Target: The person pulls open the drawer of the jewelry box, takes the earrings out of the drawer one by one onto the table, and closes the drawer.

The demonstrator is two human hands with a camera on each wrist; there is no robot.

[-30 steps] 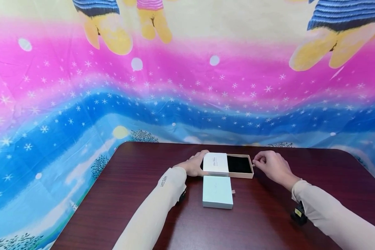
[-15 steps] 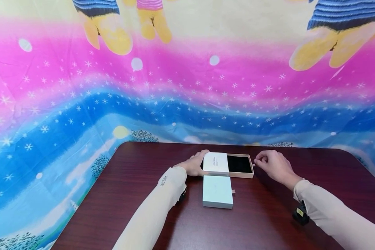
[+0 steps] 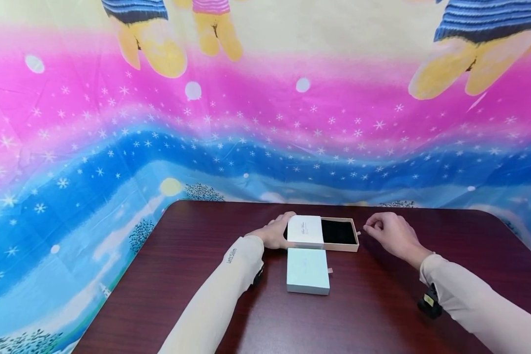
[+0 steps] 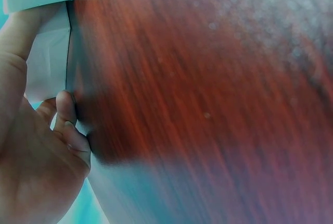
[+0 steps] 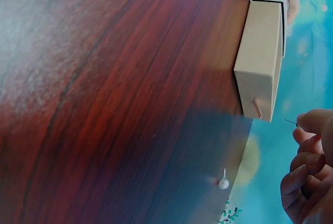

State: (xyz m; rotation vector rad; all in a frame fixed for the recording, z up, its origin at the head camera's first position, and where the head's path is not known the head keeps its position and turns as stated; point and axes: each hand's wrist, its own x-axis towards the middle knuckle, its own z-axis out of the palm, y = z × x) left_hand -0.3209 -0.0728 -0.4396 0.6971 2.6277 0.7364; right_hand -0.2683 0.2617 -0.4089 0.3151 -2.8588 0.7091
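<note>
Right hand (image 3: pixel 393 236) at 3 o'clock of the white slide box, just beyond its end, thumb and fingertip pinched together on a thin dark pin (image 5: pixel 289 122); from the right wrist view I see only the pin poking out, and the fingers hide whatever else they hold. The other fingers are curled in behind. Over at 9 o'clock, the left hand (image 3: pixel 274 235) grips the box's printed white sleeve (image 3: pixel 305 231), thumb along the near wall and fingers round toward the far side.

Out of that sleeve, toward 3 o'clock, sticks a cream-coloured drawer (image 3: pixel 341 248), partly pulled out, with a black lining (image 3: pixel 339 232) inside. A small pull tab (image 5: pixel 257 108) stands on its end wall, near the pinched fingertips but apart from them. Past that end, also on the 3 o'clock side, a pearl stud earring (image 5: pixel 223 183) lies loose on the table (image 3: pixel 203 221), its post showing; I catch it only from the right wrist.

At 6 o'clock of the white sleeve sits a pale mint box (image 3: pixel 308 270), flat, with its own tab (image 3: pixel 330 271) pointing to 3 o'clock. Whether the two boxes touch I can't tell. Behind everything, toward 12 o'clock, hangs a pink and blue backdrop (image 3: pixel 292 123) scattered with snowflakes.
</note>
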